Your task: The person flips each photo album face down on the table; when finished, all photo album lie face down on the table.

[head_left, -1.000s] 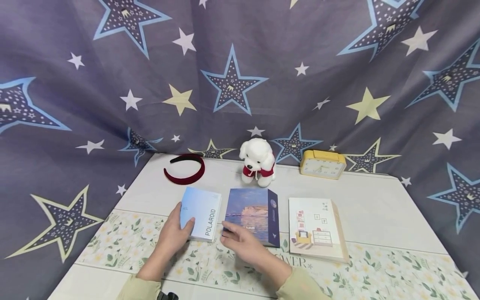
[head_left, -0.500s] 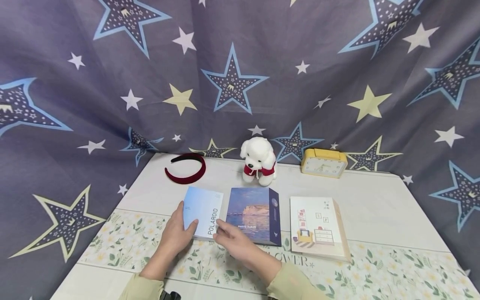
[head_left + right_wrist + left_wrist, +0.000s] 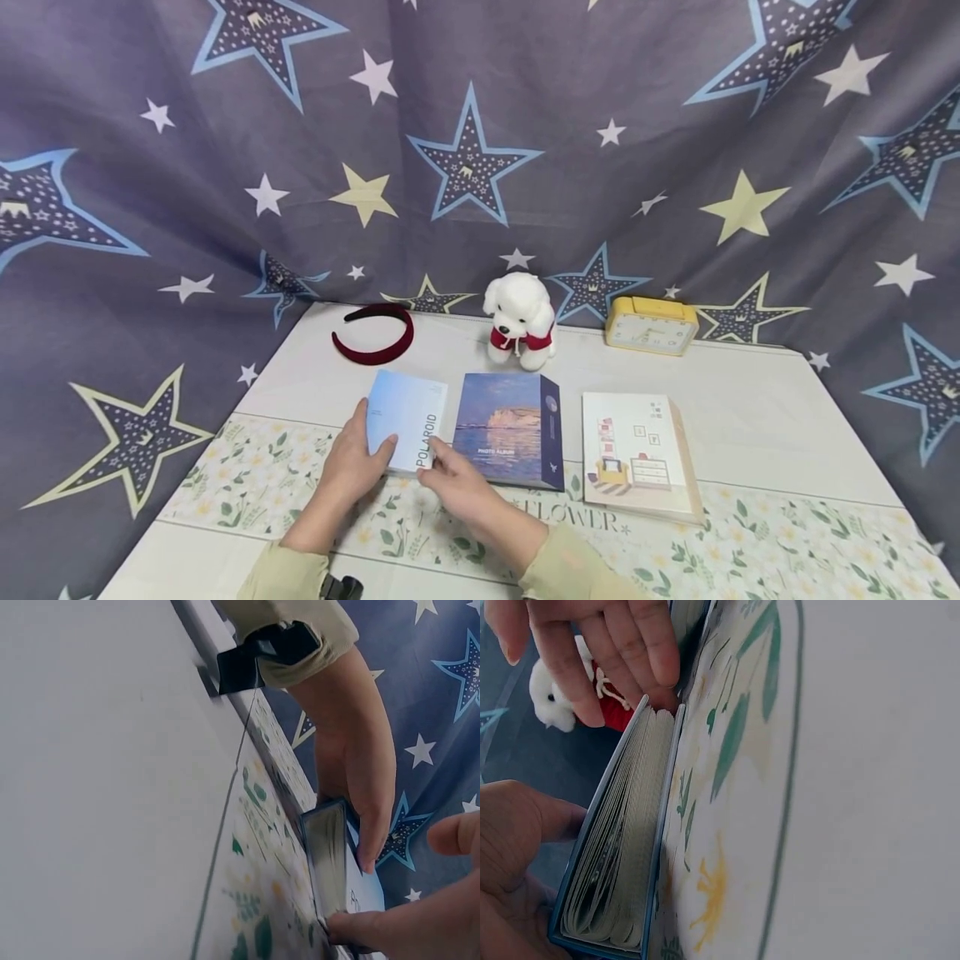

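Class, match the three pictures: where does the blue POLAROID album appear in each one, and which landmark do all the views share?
Head: left of centre, below the middle; the blue POLAROID album shows its cover.
Left wrist: lower left; the album shows mainly its page edges.
Right wrist: lower right; the album shows page edges and part of the cover.
Shared landmark: the floral print on the tabletop.

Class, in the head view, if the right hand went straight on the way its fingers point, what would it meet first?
The blue POLAROID album, at its near right corner. The right hand seems to be right at that corner, perhaps touching; depth makes contact hard to confirm.
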{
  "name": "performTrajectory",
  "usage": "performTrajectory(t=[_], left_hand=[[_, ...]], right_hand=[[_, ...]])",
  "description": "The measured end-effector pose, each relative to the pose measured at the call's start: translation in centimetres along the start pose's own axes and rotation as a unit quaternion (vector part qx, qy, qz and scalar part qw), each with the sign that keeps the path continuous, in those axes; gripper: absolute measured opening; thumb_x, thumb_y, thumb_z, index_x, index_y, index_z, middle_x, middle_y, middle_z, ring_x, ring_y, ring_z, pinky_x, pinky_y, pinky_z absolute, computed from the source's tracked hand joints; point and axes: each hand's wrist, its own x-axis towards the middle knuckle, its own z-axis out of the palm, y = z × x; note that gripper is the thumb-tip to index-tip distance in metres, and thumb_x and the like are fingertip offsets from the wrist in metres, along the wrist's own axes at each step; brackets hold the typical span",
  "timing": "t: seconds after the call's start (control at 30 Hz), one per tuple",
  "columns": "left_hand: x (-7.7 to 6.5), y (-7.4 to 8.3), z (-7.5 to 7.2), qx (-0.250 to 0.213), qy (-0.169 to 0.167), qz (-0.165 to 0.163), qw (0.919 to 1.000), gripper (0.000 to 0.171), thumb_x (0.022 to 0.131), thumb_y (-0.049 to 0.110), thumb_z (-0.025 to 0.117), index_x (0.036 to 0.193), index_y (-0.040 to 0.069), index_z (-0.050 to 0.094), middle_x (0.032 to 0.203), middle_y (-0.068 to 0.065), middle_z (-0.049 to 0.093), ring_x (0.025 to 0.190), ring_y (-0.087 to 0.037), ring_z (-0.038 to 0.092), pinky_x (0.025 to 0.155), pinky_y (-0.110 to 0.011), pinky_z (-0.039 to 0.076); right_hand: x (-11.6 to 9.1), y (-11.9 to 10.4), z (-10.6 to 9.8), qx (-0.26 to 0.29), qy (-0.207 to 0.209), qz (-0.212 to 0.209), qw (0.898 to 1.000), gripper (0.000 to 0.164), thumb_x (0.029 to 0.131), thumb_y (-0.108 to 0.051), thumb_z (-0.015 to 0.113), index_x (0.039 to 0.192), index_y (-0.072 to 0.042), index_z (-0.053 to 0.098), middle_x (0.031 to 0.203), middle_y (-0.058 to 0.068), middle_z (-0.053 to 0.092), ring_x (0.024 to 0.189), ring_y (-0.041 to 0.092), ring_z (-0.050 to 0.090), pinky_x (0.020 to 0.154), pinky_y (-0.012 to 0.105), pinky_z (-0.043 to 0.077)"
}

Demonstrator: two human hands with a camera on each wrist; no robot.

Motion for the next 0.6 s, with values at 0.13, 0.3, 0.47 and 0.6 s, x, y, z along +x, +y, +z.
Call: performTrajectory(t=[0.13, 0.3, 0.47, 0.6], left_hand=[[0.10, 0.09, -0.21, -0.006, -0.006, -0.005, 1.0000, 0.083, 0.095, 0.021, 0.058, 0.153, -0.007, 0.007, 0.155, -0.031, 0.019, 0.142, -0.046, 0.020, 0.114, -0.055, 0.018], [0.12, -0.02, -0.37, -0.010, -0.008, -0.005, 0.9999, 0.083, 0.094, 0.020, 0.059, 0.153, -0.007, 0.007, 0.155, -0.032, 0.019, 0.142, -0.046, 0.019, 0.115, -0.055, 0.018], [0.20, -0.23, -0.26, -0.008, -0.002, 0.000, 1.0000, 0.083, 0.093, 0.020, 0.061, 0.152, -0.008, 0.009, 0.154, -0.032, 0.020, 0.142, -0.047, 0.020, 0.114, -0.056, 0.018], [0.27, -0.43, -0.20, -0.010, -0.002, -0.001, 0.9999, 0.083, 0.093, 0.020, 0.061, 0.152, -0.008, 0.009, 0.154, -0.032, 0.019, 0.142, -0.047, 0.019, 0.114, -0.056, 0.018]], right_hand=[[0.07, 0.09, 0.11, 0.025, 0.014, 0.008, 1.000, 0.069, 0.097, -0.019, 0.052, 0.154, 0.000, 0.019, 0.158, 0.021, 0.021, 0.145, 0.036, 0.020, 0.115, 0.051, 0.019], [0.12, 0.12, 0.23, 0.061, 0.012, 0.005, 0.998, 0.068, 0.097, -0.019, 0.049, 0.154, 0.002, 0.018, 0.159, 0.021, 0.019, 0.146, 0.037, 0.016, 0.116, 0.052, 0.016], [-0.07, 0.07, 0.20, 0.089, 0.017, 0.012, 0.996, 0.068, 0.097, -0.020, 0.049, 0.153, 0.004, 0.019, 0.159, 0.024, 0.015, 0.146, 0.039, 0.013, 0.116, 0.053, 0.016], [-0.10, 0.06, 0.17, 0.115, 0.014, 0.004, 0.993, 0.067, 0.098, -0.019, 0.047, 0.152, 0.006, 0.017, 0.158, 0.026, 0.013, 0.146, 0.039, 0.010, 0.116, 0.050, 0.016]])
